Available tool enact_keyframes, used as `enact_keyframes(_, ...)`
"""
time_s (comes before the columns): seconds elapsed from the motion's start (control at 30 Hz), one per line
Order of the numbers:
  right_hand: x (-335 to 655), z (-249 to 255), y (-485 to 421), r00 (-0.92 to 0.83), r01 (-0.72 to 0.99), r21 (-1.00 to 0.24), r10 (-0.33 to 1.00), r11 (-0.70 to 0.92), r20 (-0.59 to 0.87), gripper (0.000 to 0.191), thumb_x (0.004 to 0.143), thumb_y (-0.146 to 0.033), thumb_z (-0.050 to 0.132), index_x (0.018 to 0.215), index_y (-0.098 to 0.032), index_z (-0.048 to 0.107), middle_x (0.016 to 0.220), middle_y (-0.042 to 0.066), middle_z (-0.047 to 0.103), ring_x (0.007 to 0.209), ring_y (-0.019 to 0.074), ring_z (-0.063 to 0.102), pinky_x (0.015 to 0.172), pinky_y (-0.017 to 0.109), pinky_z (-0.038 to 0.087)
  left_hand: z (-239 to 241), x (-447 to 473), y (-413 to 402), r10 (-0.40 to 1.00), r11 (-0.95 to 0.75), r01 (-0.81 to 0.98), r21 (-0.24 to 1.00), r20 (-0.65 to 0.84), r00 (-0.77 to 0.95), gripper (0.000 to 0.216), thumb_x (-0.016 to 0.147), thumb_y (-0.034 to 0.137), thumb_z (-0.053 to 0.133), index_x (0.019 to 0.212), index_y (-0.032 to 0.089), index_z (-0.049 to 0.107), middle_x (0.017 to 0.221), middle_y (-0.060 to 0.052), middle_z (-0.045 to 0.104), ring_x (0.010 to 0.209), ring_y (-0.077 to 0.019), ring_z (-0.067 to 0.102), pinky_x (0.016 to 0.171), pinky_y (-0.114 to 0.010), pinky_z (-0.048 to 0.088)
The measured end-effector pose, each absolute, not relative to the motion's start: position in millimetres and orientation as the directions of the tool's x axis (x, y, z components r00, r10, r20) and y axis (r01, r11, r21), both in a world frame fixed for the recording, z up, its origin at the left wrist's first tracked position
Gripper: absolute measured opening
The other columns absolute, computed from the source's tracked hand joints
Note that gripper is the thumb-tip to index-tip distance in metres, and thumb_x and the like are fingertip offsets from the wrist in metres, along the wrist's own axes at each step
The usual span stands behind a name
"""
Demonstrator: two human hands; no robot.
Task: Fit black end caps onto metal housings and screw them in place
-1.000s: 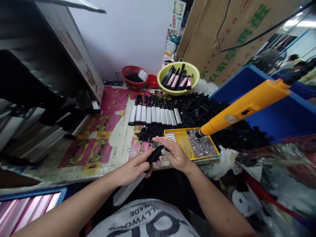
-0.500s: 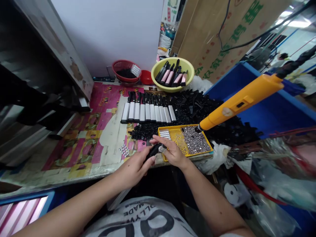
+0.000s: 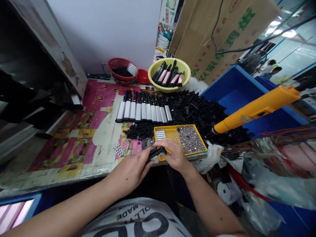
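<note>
My left hand (image 3: 133, 169) is closed around a black handle (image 3: 156, 152) over the front edge of the table, thumb and fingers wrapped about it. The rest of that piece is hidden below the hand. My right hand (image 3: 174, 154) is at the handle's far end, its fingers bent and closed against it; any small part between them cannot be made out. Just behind the right hand lies a yellow tray (image 3: 201, 140) of small silver metal parts. Beyond the hands, several pieces with black handles and silver-white panels (image 3: 144, 112) lie in a row.
A yellow electric screwdriver (image 3: 256, 110) hangs at the right. Black plastic parts (image 3: 197, 108) are heaped before a blue bin (image 3: 222, 89). At the back stand a yellow bowl (image 3: 189, 70) of finished-looking pieces and a red basket (image 3: 111, 67). A silver perforated sheet (image 3: 118, 150) lies left of the hands.
The electric screwdriver has swung to the right, away from above the tray. My right fingers have curled in closer around the handle's end. The view has shifted slightly rightward.
</note>
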State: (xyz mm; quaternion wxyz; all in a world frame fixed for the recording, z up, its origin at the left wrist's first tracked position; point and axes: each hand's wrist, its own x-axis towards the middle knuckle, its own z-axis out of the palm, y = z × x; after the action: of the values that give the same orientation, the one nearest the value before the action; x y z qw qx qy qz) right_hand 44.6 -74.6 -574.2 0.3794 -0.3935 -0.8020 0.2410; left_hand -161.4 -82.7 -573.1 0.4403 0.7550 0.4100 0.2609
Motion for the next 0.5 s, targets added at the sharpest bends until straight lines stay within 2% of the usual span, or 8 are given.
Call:
enact_keyframes(0.13, 35.2, -572.1, -79.4, -0.396, 0.511, -0.658, 0.831, 0.554, 0.392, 0.041, 0.080, -0.011, 0.046, 0.116, -0.027, 0.053, 0.109, 0.003, 0.063, 0.102, 0.0191, 0.057, 0.091, 0.038, 0.047, -569.4, -159.8, -84.4, 0.856, -0.251, 0.396, 0.883, 0.011, 0.517, 0.035, 0.082, 0.034, 0.054, 0.114, 0.021, 0.056, 0.090, -0.010, 0.065, 0.080, -0.0265, 0.059, 0.073, -0.034, 0.042)
enact_keyframes(0.2, 36.8, -559.0, -87.4, -0.367, 0.610, -0.578, 0.839, 0.543, 0.401, 0.045, 0.080, -0.014, 0.050, 0.122, -0.028, 0.049, 0.120, 0.004, 0.058, 0.111, 0.0221, 0.053, 0.096, 0.042, 0.043, -570.2, -162.2, -78.5, 0.866, -0.136, 0.352, 0.926, -0.061, 0.495, 0.030, 0.081, 0.036, 0.054, 0.107, 0.022, 0.058, 0.075, -0.005, 0.062, 0.067, -0.0215, 0.058, 0.063, -0.029, 0.042)
enact_keyframes(0.27, 50.6, -538.8, -94.8, -0.242, 0.699, -0.470, 0.797, 0.539, 0.553, 0.048, 0.080, -0.022, 0.053, 0.126, -0.031, 0.044, 0.128, 0.004, 0.051, 0.120, 0.0263, 0.046, 0.101, 0.049, 0.038, -575.8, -166.9, -69.0, 0.856, 0.080, 0.279, 0.957, -0.209, 0.473, 0.026, 0.080, 0.040, 0.054, 0.097, 0.021, 0.057, 0.062, 0.000, 0.054, 0.051, -0.0156, 0.052, 0.051, -0.025, 0.040)
enact_keyframes(0.33, 76.4, -516.3, -95.9, 0.068, 0.775, -0.417, 0.593, 0.475, 0.802, 0.049, 0.083, -0.030, 0.051, 0.130, -0.034, 0.036, 0.135, 0.002, 0.042, 0.128, 0.0280, 0.036, 0.103, 0.053, 0.034, -586.2, -172.0, -58.8, 0.792, 0.336, 0.172, 0.926, -0.377, 0.480, 0.026, 0.080, 0.045, 0.054, 0.087, 0.019, 0.053, 0.059, 0.004, 0.047, 0.043, -0.0109, 0.045, 0.042, -0.022, 0.038)
enact_keyframes(0.4, 107.0, -498.7, -87.6, 0.367, 0.786, -0.468, 0.304, 0.403, 0.879, 0.052, 0.084, -0.034, 0.049, 0.131, -0.034, 0.028, 0.140, 0.002, 0.032, 0.133, 0.0266, 0.028, 0.104, 0.051, 0.033, -598.3, -174.5, -51.9, 0.695, 0.534, 0.066, 0.843, -0.482, 0.534, 0.028, 0.080, 0.046, 0.054, 0.083, 0.019, 0.048, 0.064, 0.004, 0.044, 0.043, -0.0084, 0.043, 0.038, -0.020, 0.037)
enact_keyframes(0.43, 120.4, -493.8, -80.2, 0.445, 0.752, -0.520, 0.269, 0.406, 0.854, 0.055, 0.082, -0.034, 0.053, 0.131, -0.032, 0.028, 0.140, 0.003, 0.031, 0.132, 0.0257, 0.031, 0.103, 0.049, 0.034, -603.7, -174.0, -50.4, 0.651, 0.601, 0.023, 0.799, -0.506, 0.565, 0.027, 0.080, 0.045, 0.055, 0.083, 0.019, 0.046, 0.066, 0.004, 0.044, 0.044, -0.0075, 0.042, 0.037, -0.019, 0.036)
enact_keyframes(0.47, 131.0, -492.5, -71.2, 0.483, 0.692, -0.584, 0.330, 0.424, 0.811, 0.056, 0.080, -0.033, 0.056, 0.129, -0.030, 0.029, 0.136, 0.006, 0.036, 0.127, 0.0247, 0.038, 0.101, 0.046, 0.038, -608.2, -172.2, -50.1, 0.611, 0.652, -0.010, 0.758, -0.517, 0.600, 0.026, 0.080, 0.043, 0.056, 0.087, 0.020, 0.046, 0.067, 0.004, 0.043, 0.045, -0.0067, 0.041, 0.036, -0.017, 0.036)
enact_keyframes(0.5, 137.6, -494.7, -61.3, 0.480, 0.613, -0.656, 0.451, 0.440, 0.752, 0.056, 0.077, -0.033, 0.060, 0.125, -0.027, 0.032, 0.128, 0.007, 0.044, 0.117, 0.0231, 0.048, 0.096, 0.043, 0.042, -611.6, -169.2, -50.8, 0.573, 0.694, -0.035, 0.719, -0.522, 0.632, 0.026, 0.080, 0.041, 0.057, 0.092, 0.021, 0.046, 0.067, 0.005, 0.043, 0.045, -0.0061, 0.041, 0.036, -0.016, 0.035)
